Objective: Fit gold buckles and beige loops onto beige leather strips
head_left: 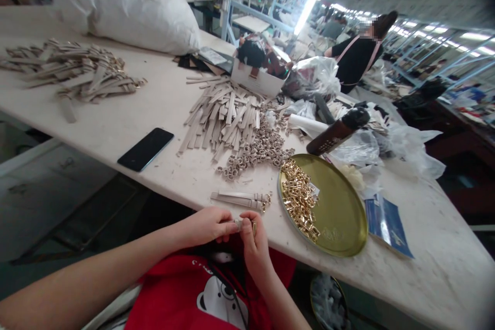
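Note:
My left hand [214,225] and my right hand [254,241] meet at the table's front edge, fingers closed. Between their fingertips is a small pale strap [237,223], mostly hidden; a bit of gold metal, likely its buckle, shows at the right fingers. Just beyond the hands lie a few finished-looking straps with gold buckles [242,199], side by side. To the right, a round gold-coloured tray [340,216] holds a heap of gold buckles [299,198]. Farther back, many loose beige strips [224,113] are piled next to a heap of small beige loops [255,152].
A black phone [146,149] lies at left, before a pile of buckled straps [85,69] and a big white sack [124,5]. A dark bottle [338,131], a filled white box [257,80], plastic bags and a blue packet [389,224] lie rightward. Another person [358,56] stands beyond.

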A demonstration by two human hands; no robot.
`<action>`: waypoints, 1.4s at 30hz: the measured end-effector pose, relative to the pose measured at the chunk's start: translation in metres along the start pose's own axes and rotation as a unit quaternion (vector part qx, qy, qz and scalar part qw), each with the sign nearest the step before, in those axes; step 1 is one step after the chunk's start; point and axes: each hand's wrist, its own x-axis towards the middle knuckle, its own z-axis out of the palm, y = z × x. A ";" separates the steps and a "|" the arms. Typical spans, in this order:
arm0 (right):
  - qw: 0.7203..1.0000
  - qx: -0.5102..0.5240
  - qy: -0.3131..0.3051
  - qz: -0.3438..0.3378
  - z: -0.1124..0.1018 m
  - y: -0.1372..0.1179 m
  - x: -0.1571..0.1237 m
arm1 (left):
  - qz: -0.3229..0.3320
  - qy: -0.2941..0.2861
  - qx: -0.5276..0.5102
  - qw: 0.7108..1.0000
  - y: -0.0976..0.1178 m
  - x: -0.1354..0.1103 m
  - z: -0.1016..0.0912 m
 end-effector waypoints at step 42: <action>0.794 -0.476 0.120 -0.359 -0.021 0.019 0.074 | -0.065 0.311 -0.022 0.948 -0.035 -0.024 -0.110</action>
